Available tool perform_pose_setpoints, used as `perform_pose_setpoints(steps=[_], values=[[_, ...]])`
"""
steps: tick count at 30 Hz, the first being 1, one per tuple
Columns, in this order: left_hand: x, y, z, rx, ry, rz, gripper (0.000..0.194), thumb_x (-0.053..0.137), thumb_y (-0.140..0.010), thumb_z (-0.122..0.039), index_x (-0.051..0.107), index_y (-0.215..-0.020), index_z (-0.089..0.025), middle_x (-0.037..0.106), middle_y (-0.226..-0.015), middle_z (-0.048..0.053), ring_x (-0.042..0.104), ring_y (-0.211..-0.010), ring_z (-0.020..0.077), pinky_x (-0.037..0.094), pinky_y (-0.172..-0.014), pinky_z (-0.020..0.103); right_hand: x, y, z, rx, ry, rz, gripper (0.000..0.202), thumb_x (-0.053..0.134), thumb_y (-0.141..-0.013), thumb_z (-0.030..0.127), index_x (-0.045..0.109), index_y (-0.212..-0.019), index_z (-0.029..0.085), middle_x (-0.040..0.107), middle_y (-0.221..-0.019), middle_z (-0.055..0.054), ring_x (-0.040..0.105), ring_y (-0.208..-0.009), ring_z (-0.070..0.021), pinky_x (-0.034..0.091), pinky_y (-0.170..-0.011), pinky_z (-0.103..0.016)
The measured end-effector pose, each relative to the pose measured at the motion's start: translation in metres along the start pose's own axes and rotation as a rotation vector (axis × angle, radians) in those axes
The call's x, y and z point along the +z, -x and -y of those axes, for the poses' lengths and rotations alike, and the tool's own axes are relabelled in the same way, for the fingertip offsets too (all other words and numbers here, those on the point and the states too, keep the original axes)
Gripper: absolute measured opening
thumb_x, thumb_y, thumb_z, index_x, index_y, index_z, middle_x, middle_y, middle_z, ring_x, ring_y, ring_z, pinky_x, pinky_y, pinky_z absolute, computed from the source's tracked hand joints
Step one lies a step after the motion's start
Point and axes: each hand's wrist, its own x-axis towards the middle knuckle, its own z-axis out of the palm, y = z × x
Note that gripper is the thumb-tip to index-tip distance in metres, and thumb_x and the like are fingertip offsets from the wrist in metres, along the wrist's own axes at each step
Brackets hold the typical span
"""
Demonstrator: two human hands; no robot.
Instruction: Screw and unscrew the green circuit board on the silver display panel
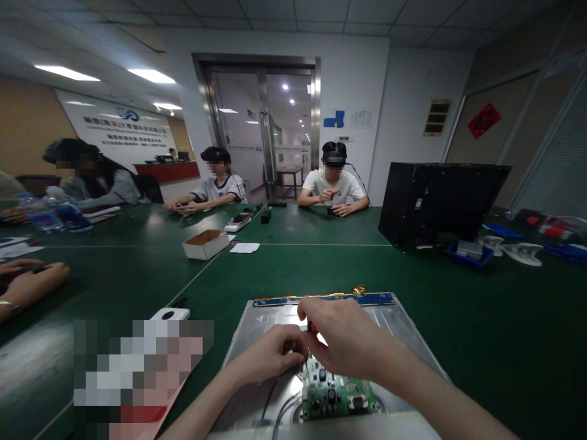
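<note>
A flat silvery metal panel [403, 339] lies on the green table, with a blue strip [380, 299] along its far edge. On its near part sits a green circuit board [337, 394]; dark wires [270, 397] run beside it on the left. My right hand [346, 336] is closed around a red and black tool [312, 327], held over the board's far left corner; its tip is hidden. Just left of it, my left hand [277, 351] has its fingers curled together near that corner. What they pinch, if anything, is too small to make out.
Left of the panel lie a white device [169, 314] and a blurred pink item [183, 360]. Farther off are an open box [206, 244], a black monitor-like case [440, 201] and a blue tray [470, 253]. Several people sit around; another person's hands [36, 284] are at far left.
</note>
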Motion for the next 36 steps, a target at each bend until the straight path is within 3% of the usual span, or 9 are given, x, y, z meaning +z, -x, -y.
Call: perform_pose_setpoints(steps=[7, 11, 16, 22, 28, 32, 36], values=[[-0.001, 0.0, -0.006, 0.001, 0.009, 0.007, 0.009, 0.059, -0.074, -0.017, 0.065, -0.08, -0.016, 0.067, -0.08, 0.001, 0.058, -0.078, 0.0196, 0.044, -0.07, 0.026, 0.005, -0.002, 0.005, 0.03, 0.174, -0.081, 0.015, 0.056, -0.089, 0.034, 0.052, -0.09, 0.02, 0.068, -0.079, -0.004, 0.063, -0.066, -0.0192, 0.029, -0.051, -0.027], [-0.001, 0.001, -0.01, -0.012, 0.018, 0.002, 0.011, 0.058, -0.073, -0.016, 0.065, -0.081, -0.016, 0.067, -0.079, 0.0, 0.058, -0.073, 0.018, 0.044, -0.069, 0.026, 0.008, -0.004, 0.008, 0.056, 0.251, -0.09, 0.013, 0.053, -0.092, 0.032, 0.054, -0.089, 0.02, 0.068, -0.076, -0.006, 0.063, -0.063, -0.0192, 0.029, -0.05, -0.027], [0.0, 0.001, -0.01, -0.021, 0.016, -0.017, 0.007, 0.057, -0.073, -0.017, 0.063, -0.077, -0.016, 0.063, -0.075, -0.001, 0.055, -0.071, 0.0168, 0.043, -0.065, 0.025, 0.008, -0.005, 0.009, 0.015, 0.177, -0.081, 0.004, 0.051, -0.089, 0.023, 0.053, -0.091, 0.02, 0.069, -0.08, -0.005, 0.064, -0.067, -0.0189, 0.029, -0.051, -0.027], [-0.001, 0.001, -0.003, -0.015, 0.004, 0.008, 0.016, 0.056, -0.071, -0.015, 0.066, -0.084, -0.016, 0.063, -0.078, -0.001, 0.054, -0.071, 0.0158, 0.043, -0.065, 0.024, 0.005, -0.004, 0.0, 0.063, 0.043, -0.042, 0.02, 0.057, -0.084, 0.021, 0.047, -0.102, 0.02, 0.069, -0.082, -0.002, 0.063, -0.069, -0.0188, 0.029, -0.054, -0.027], [-0.001, 0.0, 0.001, -0.009, -0.014, 0.014, 0.018, 0.056, -0.072, -0.014, 0.067, -0.086, -0.016, 0.061, -0.076, -0.001, 0.053, -0.07, 0.0153, 0.041, -0.062, 0.022, 0.002, -0.004, -0.003, 0.04, -0.062, -0.028, 0.026, 0.056, -0.076, 0.014, 0.048, -0.1, 0.02, 0.066, -0.082, -0.002, 0.058, -0.067, -0.0168, 0.027, -0.054, -0.027], [0.0, -0.001, 0.0, 0.006, -0.011, 0.015, 0.014, 0.056, -0.075, -0.017, 0.066, -0.085, -0.015, 0.062, -0.077, -0.001, 0.053, -0.071, 0.0153, 0.042, -0.064, 0.023, 0.005, -0.004, 0.001, 0.027, -0.044, -0.044, 0.023, 0.056, -0.077, 0.017, 0.049, -0.099, 0.018, 0.066, -0.083, -0.003, 0.056, -0.067, -0.016, 0.029, -0.055, -0.027], [0.0, 0.0, -0.002, 0.011, -0.022, -0.01, 0.006, 0.058, -0.076, -0.019, 0.063, -0.076, -0.016, 0.061, -0.074, -0.002, 0.054, -0.07, 0.0158, 0.041, -0.064, 0.024, 0.007, -0.006, 0.002, -0.002, 0.04, -0.124, 0.011, 0.055, -0.086, 0.028, 0.053, -0.091, 0.018, 0.066, -0.086, -0.004, 0.055, -0.069, -0.0159, 0.028, -0.056, -0.028]])
